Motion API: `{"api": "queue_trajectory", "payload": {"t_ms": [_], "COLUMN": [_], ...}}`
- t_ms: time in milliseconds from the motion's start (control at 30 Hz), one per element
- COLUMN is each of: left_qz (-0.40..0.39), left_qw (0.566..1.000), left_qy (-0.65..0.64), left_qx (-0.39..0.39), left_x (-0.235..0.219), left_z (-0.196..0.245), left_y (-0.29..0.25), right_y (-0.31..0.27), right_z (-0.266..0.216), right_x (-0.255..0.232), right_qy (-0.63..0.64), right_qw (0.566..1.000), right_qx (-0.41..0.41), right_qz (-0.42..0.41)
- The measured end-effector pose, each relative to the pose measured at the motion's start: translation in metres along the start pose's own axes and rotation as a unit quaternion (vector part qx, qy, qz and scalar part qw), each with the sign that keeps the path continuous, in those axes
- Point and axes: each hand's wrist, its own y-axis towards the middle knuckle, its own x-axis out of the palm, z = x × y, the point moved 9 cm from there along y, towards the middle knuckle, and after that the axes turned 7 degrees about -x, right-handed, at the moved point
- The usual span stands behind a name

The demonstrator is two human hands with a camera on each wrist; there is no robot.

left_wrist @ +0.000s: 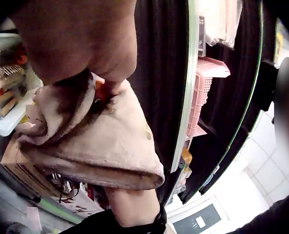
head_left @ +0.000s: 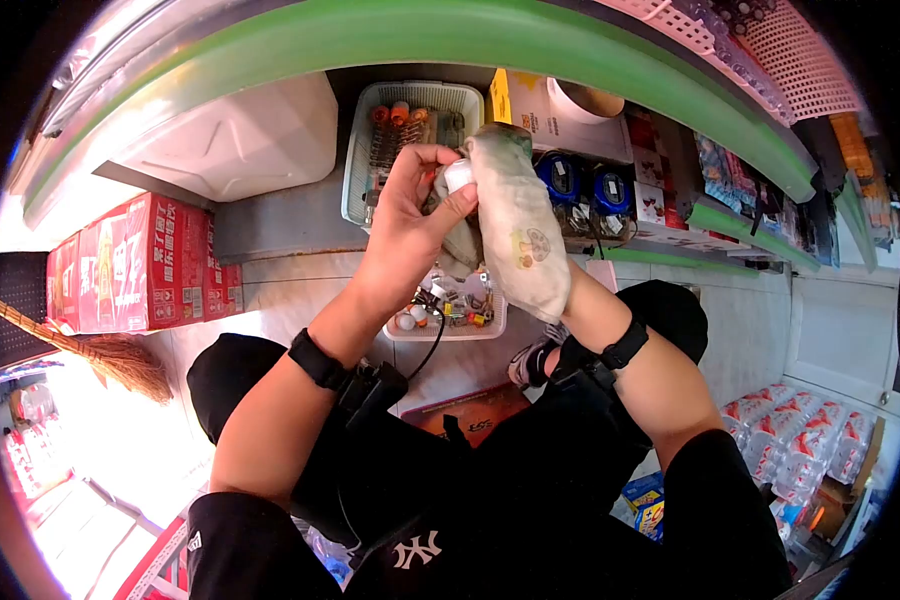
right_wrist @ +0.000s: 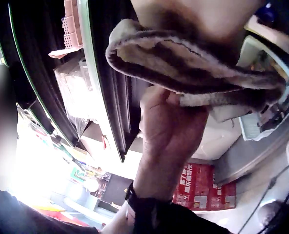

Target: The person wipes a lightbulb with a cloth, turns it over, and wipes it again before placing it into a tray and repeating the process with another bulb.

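Note:
Thumb and fingers of my left hand (head_left: 420,205) pinch a small white rounded piece (head_left: 459,176) in the head view. Some orange shows beside the thumb in the left wrist view. A stained pale cloth (head_left: 522,235) with a printed figure drapes over my right hand, covering it from fingertips to wrist. The cloth's far end lies right against the white piece, and a fold hangs beneath the left hand. In the right wrist view the cloth's dark-edged opening (right_wrist: 193,80) surrounds the right hand (right_wrist: 198,19), its fingers hidden inside.
A pale basket (head_left: 353,150) of springs and orange-topped parts stands on the low shelf. Below is a white tray (head_left: 445,336) with small fittings. Blue tape measures (head_left: 560,178) sit at the right. A green shelf edge (head_left: 390,35) arches overhead; a red carton (head_left: 130,265) stands left.

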Motion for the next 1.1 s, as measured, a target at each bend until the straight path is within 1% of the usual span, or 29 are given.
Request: {"api": "queue_trajectory", "payload": {"t_ms": [33,67,100,133,200,233,267,300,333,367,400,500,567,600,633,733,833,867,900,933,967,1000,1033,1067,1100], "left_qz": [-0.010,-0.020,-0.029,-0.043,-0.072,-0.078,-0.083,-0.088,-0.076,-0.065,-0.053,0.009,0.015,0.020,0.023,-0.006,0.005,0.000,0.003,0.006,0.010,0.007,-0.005,-0.018,-0.031], "left_qw": [1.000,0.999,0.998,0.996,0.989,0.986,0.982,0.977,0.979,0.981,0.982,0.998,1.000,1.000,0.998,0.996,0.995,1.000,1.000,0.999,0.998,0.999,0.999,1.000,1.000], "left_qy": [-0.017,-0.035,-0.053,-0.071,-0.108,-0.127,-0.146,-0.165,-0.162,-0.158,-0.154,-0.052,-0.007,0.022,0.051,-0.074,-0.053,0.006,0.024,0.042,0.060,0.039,0.028,0.016,0.004], "left_qx": [-0.005,-0.010,-0.015,-0.032,-0.065,-0.077,-0.090,-0.101,-0.099,-0.097,-0.095,-0.028,-0.010,-0.003,0.003,-0.045,-0.081,-0.019,-0.010,0.000,0.010,-0.024,-0.018,-0.012,-0.005], "left_x": [0.001,0.001,0.002,0.003,0.005,0.005,0.004,0.006,0.005,0.005,0.005,-0.015,-0.018,-0.017,-0.015,-0.011,-0.004,0.000,-0.001,-0.003,-0.006,-0.005,-0.002,0.001,0.003], "left_z": [-0.003,-0.006,-0.007,-0.009,-0.009,-0.012,-0.017,-0.018,-0.017,-0.015,-0.014,-0.020,-0.021,-0.018,-0.015,-0.016,-0.010,-0.006,-0.012,-0.015,-0.019,-0.019,-0.014,-0.010,-0.006], "left_y": [0.000,0.000,0.000,-0.001,-0.002,-0.002,-0.001,-0.001,-0.002,-0.002,-0.003,0.003,0.003,0.002,0.001,-0.003,-0.007,-0.005,-0.003,-0.001,0.000,0.000,-0.001,-0.002,-0.002], "right_y": [0.010,0.010,0.013,0.015,0.017,0.016,0.015,0.015,0.015,0.017,0.019,0.026,0.020,0.021,0.020,0.021,0.023,0.023,0.022,0.019,0.015,0.010,0.003,0.005,0.006], "right_z": [-0.045,-0.076,-0.067,-0.056,-0.044,-0.043,-0.043,-0.041,-0.039,-0.032,-0.039,-0.089,-0.069,-0.065,-0.063,-0.063,-0.057,-0.055,-0.053,-0.048,-0.026,-0.007,0.010,0.003,-0.005], "right_x": [0.002,0.015,0.010,0.007,0.004,0.004,0.005,0.006,0.006,0.005,0.007,0.018,0.021,0.021,0.019,0.013,0.011,0.010,0.009,0.009,0.005,0.003,0.000,-0.004,-0.004], "right_qy": [-0.231,-0.445,-0.343,-0.235,-0.099,-0.074,-0.048,-0.049,-0.050,-0.077,-0.118,-0.259,-0.239,-0.218,-0.224,-0.228,-0.193,-0.178,-0.163,-0.145,-0.063,0.024,0.105,0.073,0.060], "right_qw": [0.964,0.858,0.912,0.953,0.987,0.993,0.997,0.997,0.997,0.993,0.987,0.948,0.938,0.947,0.948,0.956,0.973,0.977,0.981,0.984,0.996,0.997,0.987,0.996,0.998], "right_qx": [-0.131,-0.254,-0.224,-0.189,-0.123,-0.094,-0.064,-0.061,-0.057,-0.080,-0.099,-0.155,-0.226,-0.215,-0.202,-0.151,-0.078,-0.070,-0.062,-0.072,-0.006,0.060,0.122,0.043,0.014], "right_qz": [-0.015,-0.029,-0.029,-0.028,-0.019,-0.013,-0.006,-0.011,-0.016,-0.033,-0.051,-0.105,-0.107,-0.100,-0.102,-0.103,-0.096,-0.092,-0.087,-0.080,-0.070,-0.048,-0.015,-0.027,-0.035]}}
